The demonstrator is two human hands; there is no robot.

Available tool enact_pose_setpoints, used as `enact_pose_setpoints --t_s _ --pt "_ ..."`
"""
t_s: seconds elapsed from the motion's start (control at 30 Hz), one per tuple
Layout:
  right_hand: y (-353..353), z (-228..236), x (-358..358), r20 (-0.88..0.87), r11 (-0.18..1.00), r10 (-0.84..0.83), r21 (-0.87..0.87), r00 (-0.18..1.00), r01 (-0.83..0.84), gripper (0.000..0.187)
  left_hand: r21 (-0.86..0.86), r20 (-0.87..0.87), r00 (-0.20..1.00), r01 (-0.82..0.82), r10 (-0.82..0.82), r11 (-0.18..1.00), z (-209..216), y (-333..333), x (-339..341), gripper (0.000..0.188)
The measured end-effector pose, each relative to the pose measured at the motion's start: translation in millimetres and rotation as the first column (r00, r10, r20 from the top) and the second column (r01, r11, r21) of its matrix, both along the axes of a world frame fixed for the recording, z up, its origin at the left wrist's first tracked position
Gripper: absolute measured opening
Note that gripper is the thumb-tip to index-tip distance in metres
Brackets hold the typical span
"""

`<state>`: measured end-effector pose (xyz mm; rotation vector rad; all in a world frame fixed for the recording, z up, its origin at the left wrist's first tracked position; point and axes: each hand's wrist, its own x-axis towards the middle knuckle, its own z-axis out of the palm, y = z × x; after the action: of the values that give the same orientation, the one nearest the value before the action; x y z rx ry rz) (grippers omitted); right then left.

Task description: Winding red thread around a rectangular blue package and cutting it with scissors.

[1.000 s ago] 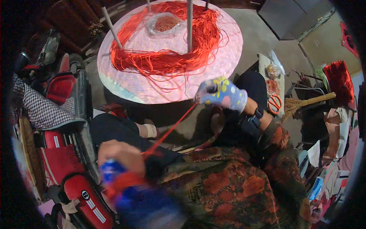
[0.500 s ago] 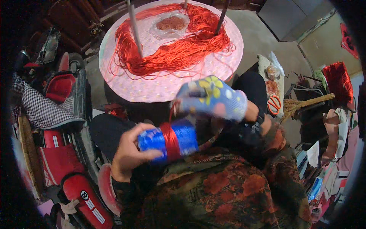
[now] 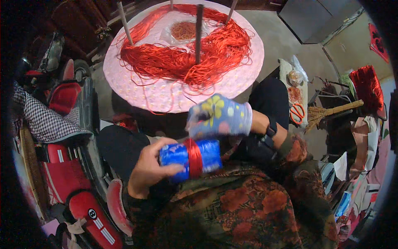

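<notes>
My bare left hand (image 3: 151, 164) grips one end of a blue plastic-wrapped block (image 3: 171, 157), thumb on top. Shiny red cord (image 3: 195, 157) is wound in a band round the block's middle. Just above that band is my right hand (image 3: 217, 116), in a blue flowered glove, its fingers curled in; the cord runs up to it. Beyond my hands, a large loose skein of red cord (image 3: 166, 62) lies looped round upright poles (image 3: 199, 35) on a round pink-covered top (image 3: 145, 97). One loose loop hangs at the near rim.
A clear bag of brownish strands (image 3: 183, 32) lies inside the skein. To my right are orange-handled scissors (image 3: 297, 113) on a pale bench and a straw broom (image 3: 336, 111). A red ride-on vehicle (image 3: 93, 213) and a checked cloth (image 3: 49, 112) crowd my left.
The round top has turned clockwise, carrying the poles and skein along. My left hand and the block shifted slightly right. My gloved right hand moved left and down, close to the band.
</notes>
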<state>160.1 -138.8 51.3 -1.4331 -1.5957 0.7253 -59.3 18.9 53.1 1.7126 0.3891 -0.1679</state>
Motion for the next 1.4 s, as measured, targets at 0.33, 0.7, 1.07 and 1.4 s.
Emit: enact_pose_setpoints --t_s 0.33,0.7,1.07,1.4 --pt "-18 -15 -37 0.239 0.991 0.137 -0.029 0.961 -0.133 0.016 0.082 0.264 0.806 -0.566 0.53 0.82 -12 11 -9 0.044" --pt "-10 -20 22 -0.035 0.988 -0.119 -0.105 0.992 0.115 0.02 -0.552 0.607 0.756 0.623 -0.246 0.554 -1 56 -5 0.047" --pt "-16 30 -29 0.178 0.99 0.13 0.036 0.975 -0.139 0.017 0.259 0.055 0.948 -0.317 0.314 0.912 6 15 -8 0.048" --pt "-26 -42 12 0.037 0.984 -0.154 -0.085 0.987 0.156 0.018 -0.867 0.433 0.582 0.059 0.688 0.495 -11 32 -33 0.061"
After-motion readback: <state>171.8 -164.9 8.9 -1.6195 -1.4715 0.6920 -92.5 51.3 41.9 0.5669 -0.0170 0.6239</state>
